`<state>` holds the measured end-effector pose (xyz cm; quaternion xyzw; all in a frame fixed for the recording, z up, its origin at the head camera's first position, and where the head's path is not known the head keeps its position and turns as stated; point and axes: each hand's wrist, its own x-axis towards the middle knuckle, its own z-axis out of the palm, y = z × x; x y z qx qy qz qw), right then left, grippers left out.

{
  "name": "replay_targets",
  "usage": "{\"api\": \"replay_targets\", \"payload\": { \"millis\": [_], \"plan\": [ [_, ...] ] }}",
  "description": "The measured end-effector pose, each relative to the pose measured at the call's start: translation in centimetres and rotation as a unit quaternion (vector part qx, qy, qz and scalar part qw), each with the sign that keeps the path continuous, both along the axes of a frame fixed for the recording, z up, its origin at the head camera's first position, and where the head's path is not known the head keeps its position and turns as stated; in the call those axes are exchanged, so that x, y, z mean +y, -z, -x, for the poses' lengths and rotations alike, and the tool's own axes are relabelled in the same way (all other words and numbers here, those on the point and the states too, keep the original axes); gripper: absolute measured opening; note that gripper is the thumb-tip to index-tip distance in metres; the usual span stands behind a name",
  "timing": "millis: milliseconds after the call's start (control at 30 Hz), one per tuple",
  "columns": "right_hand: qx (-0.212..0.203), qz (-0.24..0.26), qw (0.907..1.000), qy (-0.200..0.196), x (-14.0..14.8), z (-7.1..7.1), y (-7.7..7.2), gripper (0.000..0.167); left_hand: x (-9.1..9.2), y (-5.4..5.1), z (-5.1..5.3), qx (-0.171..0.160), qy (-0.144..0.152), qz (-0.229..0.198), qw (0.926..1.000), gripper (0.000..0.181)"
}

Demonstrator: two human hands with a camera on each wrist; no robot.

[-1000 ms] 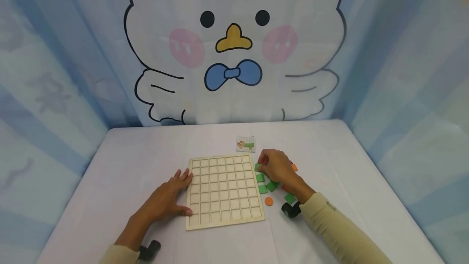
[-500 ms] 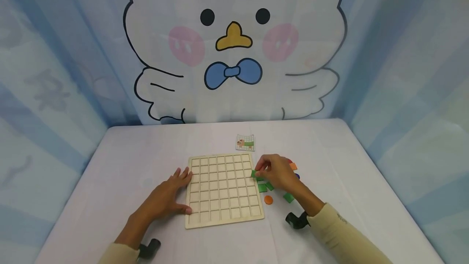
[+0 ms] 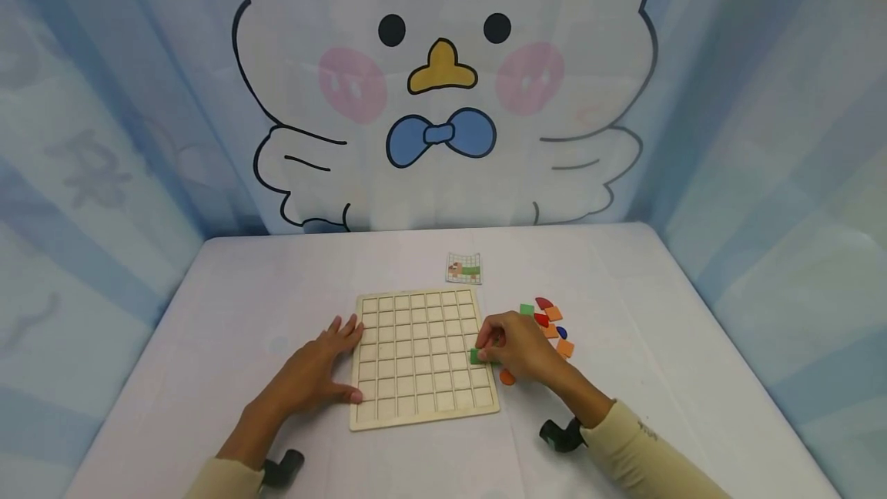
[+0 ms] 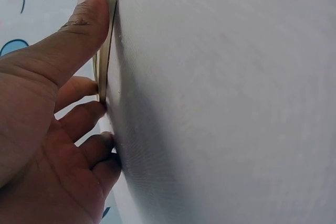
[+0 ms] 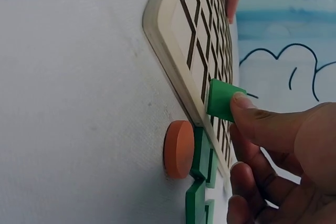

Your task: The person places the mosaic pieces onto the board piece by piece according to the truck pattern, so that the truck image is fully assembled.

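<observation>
A wooden grid board lies flat on the white table. Along its left edge rests my left hand, fingers spread and thumb touching the rim; the left wrist view shows that thumb against the board's side. With thumb and fingertips, my right hand pinches a green square tile over the board's right edge. Beside that edge, an orange round piece and several green tiles lie on the table; in the head view my right hand mostly covers these green tiles.
Beyond my right hand are scattered orange squares, red pieces, a blue piece and a green tile. A small picture card lies behind the board. A printed curtain stands at the table's far edge.
My right hand has moved nearer to me along the board's right edge, carrying a green tile from beside the board to over it. My left hand stays at the left edge.
</observation>
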<state>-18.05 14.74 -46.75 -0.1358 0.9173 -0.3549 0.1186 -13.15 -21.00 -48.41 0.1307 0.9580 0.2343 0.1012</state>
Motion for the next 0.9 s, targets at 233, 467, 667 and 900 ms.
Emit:
{"api": "replay_targets", "payload": {
  "millis": [233, 467, 667, 900],
  "plan": [
    [0.012, -0.003, 0.9998, -0.014, -0.10, -0.26, 0.21, 0.019, 0.05, -0.14, -0.01, -0.004, -0.001, -0.002, 1.0000, 0.121],
    [0.018, -0.023, 0.9995, -0.015, -0.34, -0.05, 0.50, 0.019, 0.05, -0.27, 0.01, -0.005, -0.003, -0.003, 1.0000, 0.120],
    [0.015, -0.044, 0.9989, -0.010, -0.58, 0.17, 0.60, 0.020, 0.15, -0.16, 0.02, -0.008, -0.004, 0.000, 1.0000, 0.121],
    [0.012, -0.046, 0.9988, -0.006, -0.71, 0.22, 0.59, 0.019, 0.15, -0.14, 0.00, -0.008, -0.007, 0.005, 0.9999, 0.122]
  ]
}}
